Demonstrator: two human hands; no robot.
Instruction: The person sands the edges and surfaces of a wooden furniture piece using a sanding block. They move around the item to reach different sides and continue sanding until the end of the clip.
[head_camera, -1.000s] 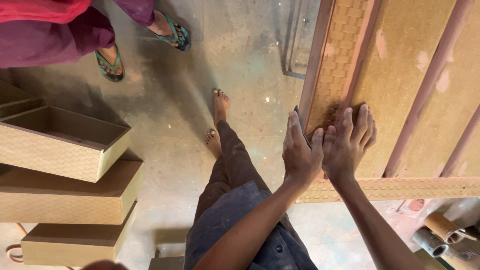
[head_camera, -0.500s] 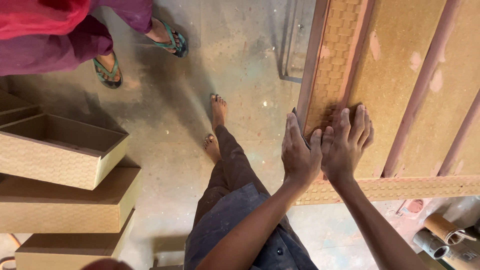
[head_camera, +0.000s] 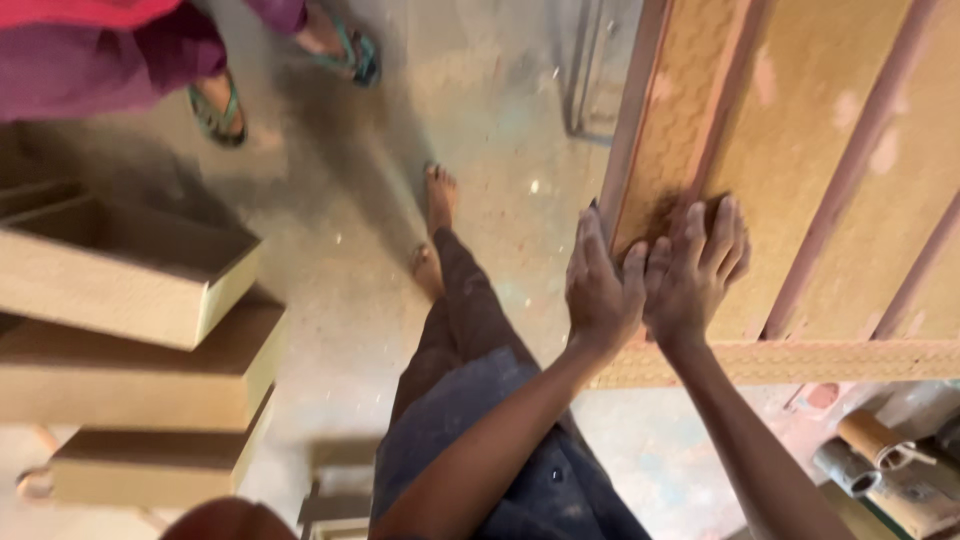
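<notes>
A large brown board panel (head_camera: 800, 170) with a woven-pattern border strip and raised reddish ribs fills the right side. My left hand (head_camera: 600, 290) lies flat against the panel's left edge, fingers pointing up. My right hand (head_camera: 695, 275) presses flat on the patterned strip beside it, over what looks like a dark rag or pad, mostly hidden under the fingers. The two hands touch side by side. My legs in dark trousers and bare feet (head_camera: 435, 225) stand on the dusty floor below.
Stacked tan open boxes (head_camera: 130, 330) sit at the left. Another person in pink clothes and green sandals (head_camera: 215, 110) stands at the top left. Rolls of tape and cylinders (head_camera: 870, 450) lie at the bottom right. A metal frame (head_camera: 590, 70) leans at the top.
Both hands stay pressed on the panel in nearly the same spot. The other person's feet have shifted slightly, and the view has drifted a little.
</notes>
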